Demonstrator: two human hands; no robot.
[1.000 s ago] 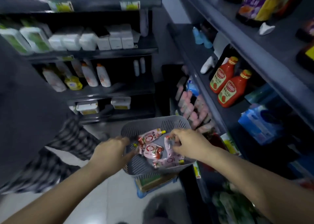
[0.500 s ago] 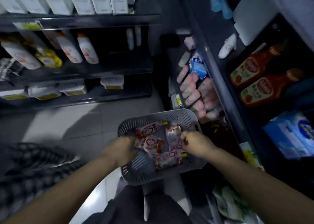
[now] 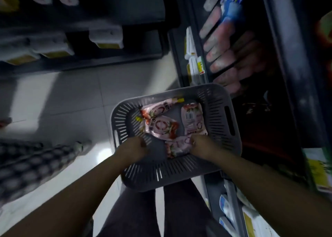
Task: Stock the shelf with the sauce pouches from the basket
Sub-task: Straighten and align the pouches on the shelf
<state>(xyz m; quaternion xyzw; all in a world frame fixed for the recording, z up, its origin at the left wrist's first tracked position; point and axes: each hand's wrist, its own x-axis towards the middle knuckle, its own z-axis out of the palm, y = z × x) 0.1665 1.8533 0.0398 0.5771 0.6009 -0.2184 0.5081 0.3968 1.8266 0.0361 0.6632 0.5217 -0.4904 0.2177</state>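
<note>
Head view: one grey slotted basket sits low in front of the person's two dark-trousered legs, just beside the dark shelf on the right. Four pink sauce pouches lie in the basket. One is at the far wall with a yellow cap, one is in the middle, one is on the right, and the nearest pouch is by the near wall.

The right hand has its fingers curled onto that nearest pouch and pinches its right end. The left hand is curled down against the basket's left inner wall, apart from the pouches. I cannot tell whether it grips anything.

On the right shelf stands a row of pink packs, too blurred to count. Across the pale tiled floor, three white packs with yellow labels sit on another shelf unit. One checked cloth lies at the left.
</note>
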